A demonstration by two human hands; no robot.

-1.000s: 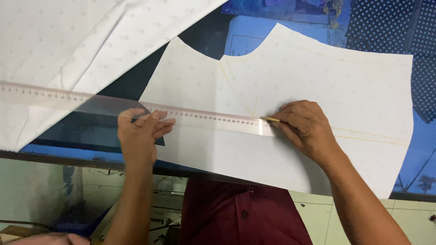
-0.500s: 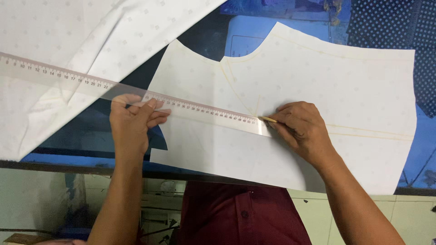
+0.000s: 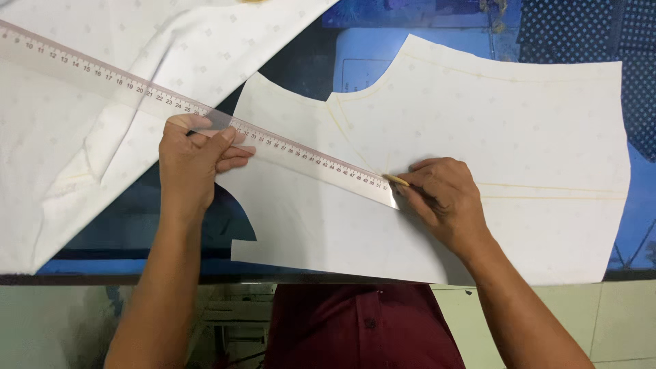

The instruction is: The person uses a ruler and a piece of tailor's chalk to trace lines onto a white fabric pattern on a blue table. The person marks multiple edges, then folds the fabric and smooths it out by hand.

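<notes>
Ruler (image 3: 205, 116) (clear) crosses cut fabric (image 3: 519, 137) near loose cloth (image 3: 68, 157).

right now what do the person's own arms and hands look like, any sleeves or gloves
Both arms are bare from the bottom edge of the picture up to the fingers: no sleeves, gloves, watch or rings show. The left hand and right hand have short, plain nails. Below the table edge, a dark red buttoned shirt shows.
</notes>
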